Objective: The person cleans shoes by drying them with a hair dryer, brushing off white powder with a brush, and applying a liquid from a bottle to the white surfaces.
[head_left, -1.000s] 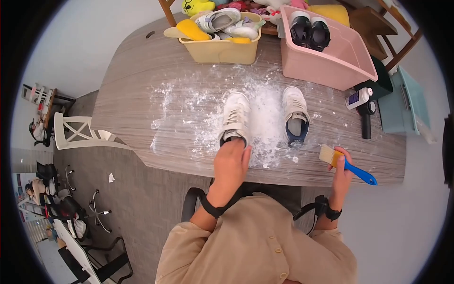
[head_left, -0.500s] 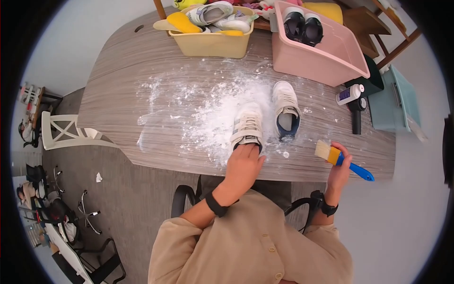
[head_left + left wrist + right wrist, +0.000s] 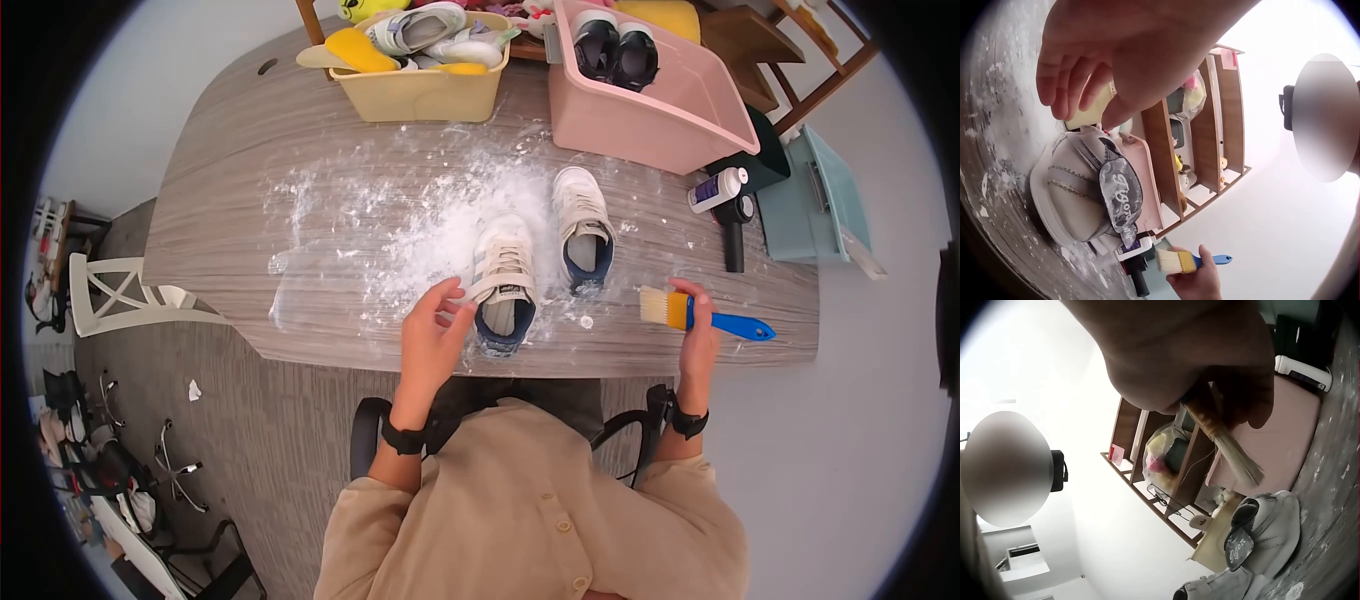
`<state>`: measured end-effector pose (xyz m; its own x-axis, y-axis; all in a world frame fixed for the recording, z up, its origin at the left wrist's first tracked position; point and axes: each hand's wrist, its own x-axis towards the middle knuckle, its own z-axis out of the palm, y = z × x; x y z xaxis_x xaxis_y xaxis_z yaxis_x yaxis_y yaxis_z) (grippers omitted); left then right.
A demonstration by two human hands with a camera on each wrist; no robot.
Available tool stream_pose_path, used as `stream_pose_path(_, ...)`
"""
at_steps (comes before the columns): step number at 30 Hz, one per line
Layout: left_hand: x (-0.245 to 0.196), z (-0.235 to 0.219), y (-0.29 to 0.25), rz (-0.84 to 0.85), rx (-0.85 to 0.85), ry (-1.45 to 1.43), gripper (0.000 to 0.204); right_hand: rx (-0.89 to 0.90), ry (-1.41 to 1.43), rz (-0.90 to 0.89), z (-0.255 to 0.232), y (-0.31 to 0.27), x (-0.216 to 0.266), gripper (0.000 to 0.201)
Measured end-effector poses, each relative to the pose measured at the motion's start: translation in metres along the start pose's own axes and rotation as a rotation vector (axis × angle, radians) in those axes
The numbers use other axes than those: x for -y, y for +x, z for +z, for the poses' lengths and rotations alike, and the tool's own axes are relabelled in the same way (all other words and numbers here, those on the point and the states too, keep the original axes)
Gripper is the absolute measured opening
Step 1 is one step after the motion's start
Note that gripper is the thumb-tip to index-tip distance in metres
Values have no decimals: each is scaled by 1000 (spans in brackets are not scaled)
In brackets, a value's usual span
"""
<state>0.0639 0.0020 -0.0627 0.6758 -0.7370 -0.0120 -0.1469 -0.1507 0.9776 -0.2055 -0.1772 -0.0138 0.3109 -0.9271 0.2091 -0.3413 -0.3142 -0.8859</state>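
Holding hand: right hand, pinching the brush around the join of its yellow band and blue handle; bristles point toward the left-hand side.
Free hand: left hand, fingers parted and loosely bent, gripping nothing; contact with the shoe cannot be told.
Near shoe: white shoe, upright on the counter, just right of the left hand, toe pointing away from the person.
Far shoe: second shoe, upright, farther out and between the two hands.
Brush handling: probably light; handle likely stiff, bristles likely soft and flexible. Hold by the handle, close to the band.
Shoe handling: probably light; upper likely yielding, sole firmer. Take hold inside the opening.
Caution: white powder, lying chiefly ahead of the left hand, may make surfaces slippery. Neither item appears fragile.
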Motion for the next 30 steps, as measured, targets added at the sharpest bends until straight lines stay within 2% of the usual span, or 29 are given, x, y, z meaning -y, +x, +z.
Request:
stream_pose_path(1, 4, 2, 1, 5, 6, -14, 30, 11, 4, -38, 1, 1, 2, 41)
stream_pose_path(4, 11, 2, 3, 10, 37, -35, 31, 45, 148, -15, -2, 3, 9, 29)
stream_pose_path(7, 13, 3, 6, 37, 75, -82, 31, 31, 173, 30, 6, 1, 24, 24)
stream_pose_path(13, 9, 5, 11, -13, 127, -149, 26, 301, 177, -27, 27, 2, 45, 29)
stream_pose_path(16, 4, 6, 11, -58, 132, -174, 22, 452, 108, -221, 45, 6, 70, 30)
stream_pose_path(17, 3, 7, 10, -72, 130, -180, 21, 544, 137, -178, 49, 7, 75, 33)
stream_pose_path(20, 0, 10, 10, -95, 133, -211, 19, 681, -99, -310, 74, 8, 100, 33)
stream_pose_path(23, -8, 15, 9, -41, 135, -239, 19, 720, -238, -452, 102, 9, 91, 42)
stream_pose_path(26, -19, 15, 9, 9, 171, -90, 23, 749, -394, -539, 119, 10, 83, 45)
stream_pose_path(30, -19, 20, 10, 14, 123, -268, 30, 678, -501, -649, 124, 12, 76, 34)
